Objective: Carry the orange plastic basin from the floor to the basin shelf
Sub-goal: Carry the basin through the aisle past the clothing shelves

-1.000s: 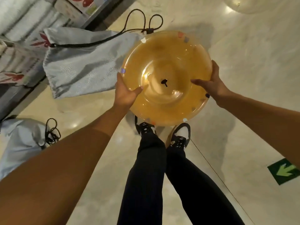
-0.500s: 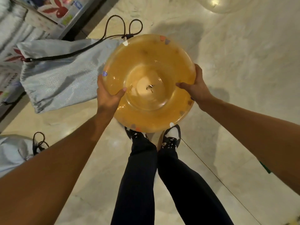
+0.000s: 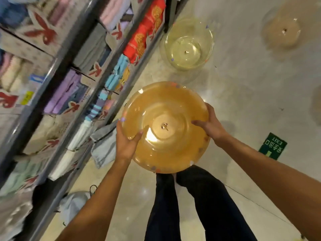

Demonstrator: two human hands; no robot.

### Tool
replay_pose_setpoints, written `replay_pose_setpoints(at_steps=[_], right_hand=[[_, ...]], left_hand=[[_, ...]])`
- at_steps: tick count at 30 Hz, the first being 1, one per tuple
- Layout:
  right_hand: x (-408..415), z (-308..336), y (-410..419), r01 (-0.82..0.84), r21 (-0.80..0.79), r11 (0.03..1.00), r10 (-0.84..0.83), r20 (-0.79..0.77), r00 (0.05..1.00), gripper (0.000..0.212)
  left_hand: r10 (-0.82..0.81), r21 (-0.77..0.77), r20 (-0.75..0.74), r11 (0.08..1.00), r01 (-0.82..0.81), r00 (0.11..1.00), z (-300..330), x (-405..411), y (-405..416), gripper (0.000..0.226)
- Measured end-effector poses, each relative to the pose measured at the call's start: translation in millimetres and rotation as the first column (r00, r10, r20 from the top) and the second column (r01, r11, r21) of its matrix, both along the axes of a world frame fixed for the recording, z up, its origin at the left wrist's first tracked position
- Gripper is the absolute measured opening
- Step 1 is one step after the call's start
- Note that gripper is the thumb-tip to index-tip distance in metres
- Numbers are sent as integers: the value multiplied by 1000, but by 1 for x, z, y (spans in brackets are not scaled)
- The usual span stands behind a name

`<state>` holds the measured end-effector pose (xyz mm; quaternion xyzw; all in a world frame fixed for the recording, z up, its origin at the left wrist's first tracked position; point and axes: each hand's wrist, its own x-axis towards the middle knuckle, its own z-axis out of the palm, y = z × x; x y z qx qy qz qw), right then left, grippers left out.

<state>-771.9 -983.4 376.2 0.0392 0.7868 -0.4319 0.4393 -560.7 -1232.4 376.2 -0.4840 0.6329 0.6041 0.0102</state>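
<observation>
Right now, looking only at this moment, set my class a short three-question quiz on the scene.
1. True or false: both hands hold the orange basin.
2. Which other basin lies nearest the shelf? A) the yellow-clear basin B) the brownish basin
3. Fill in: the green sign lies on the ____.

Key
1. True: the left hand and right hand each have a grip on opposite rims.
2. A.
3. Floor.
</observation>
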Motion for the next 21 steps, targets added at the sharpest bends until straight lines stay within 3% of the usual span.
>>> replay_pose_setpoints(at_steps=[7,10,16,21], right_hand=[[-77,86,17,170,-33,985,-171,-1,985,100],[-125,96,23,183,-49,982,-182,20,983,109],[-215,91,40,228,-68,971,-226,36,974,122],[-280,65,41,245,-88,965,-242,41,969,112]], left_hand=[[-136,-38,-12,990,136,991,92,-115,-7,95],[-184,-65,34,980,186,982,99,-170,-7,104],[-239,-70,21,968,240,971,90,-281,3,97],[-217,-87,2,972,217,976,66,-352,6,93]])
